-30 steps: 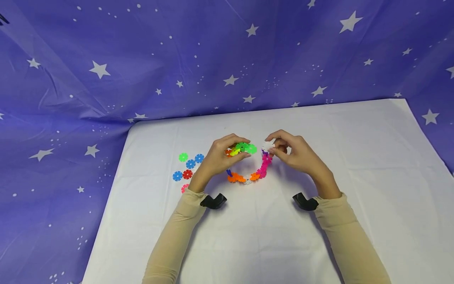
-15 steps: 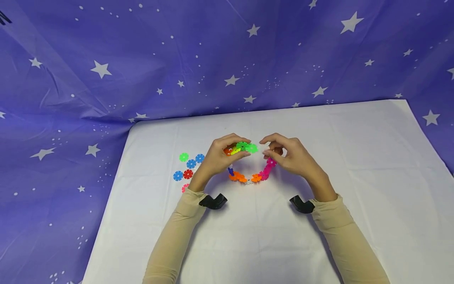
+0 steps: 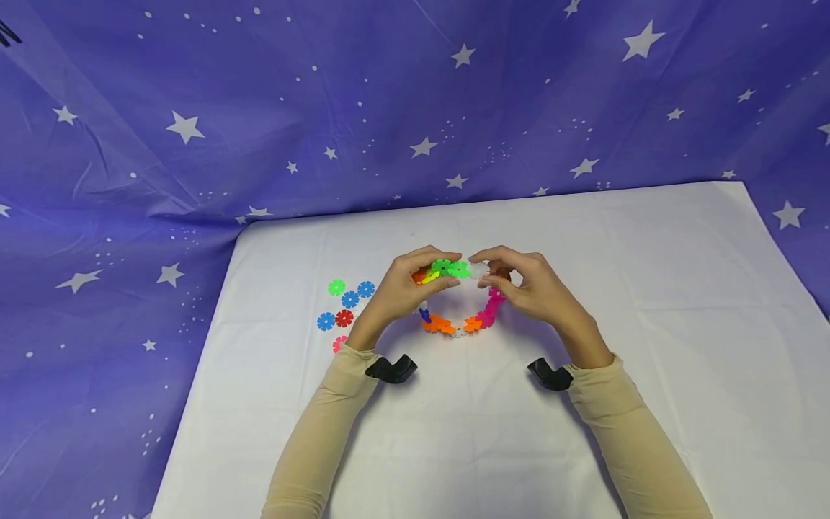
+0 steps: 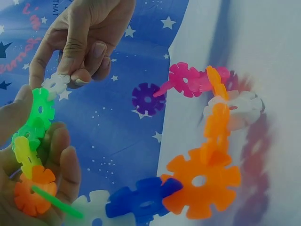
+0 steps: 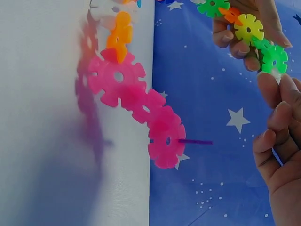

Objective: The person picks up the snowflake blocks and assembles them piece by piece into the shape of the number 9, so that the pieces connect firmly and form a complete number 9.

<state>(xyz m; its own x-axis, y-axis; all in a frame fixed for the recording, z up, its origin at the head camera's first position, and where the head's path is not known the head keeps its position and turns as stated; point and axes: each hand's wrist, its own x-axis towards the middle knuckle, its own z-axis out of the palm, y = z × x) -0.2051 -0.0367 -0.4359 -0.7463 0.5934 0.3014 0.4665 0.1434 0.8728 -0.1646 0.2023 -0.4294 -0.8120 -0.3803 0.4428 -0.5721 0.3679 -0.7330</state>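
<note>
A curved chain of slotted plastic flower discs runs between my hands, with large orange discs (image 4: 202,183), pink discs (image 5: 118,75) and a purple disc (image 4: 148,99) at its loose end. My left hand (image 3: 400,287) holds the other end, fingers and thumb around the green discs (image 3: 459,269) and a yellow disc (image 4: 26,153). With thumb and fingertips my right hand (image 3: 543,288) pinches a white disc (image 4: 56,84), whose edge meets the outermost green disc. The purple disc hangs apart from the white one in the left wrist view.
Left of the left forearm, loose discs lie on the white tablecloth (image 3: 467,432): a green disc (image 3: 336,287), several blue ones, a red disc (image 3: 344,318) and a pink disc (image 3: 339,344) partly behind the wrist. A star-patterned blue cloth (image 3: 363,108) hangs behind the table.
My right fingertips have moved left with the white disc, from beside the purple disc to the green end of the chain. The left hand has stayed nearly still.
</note>
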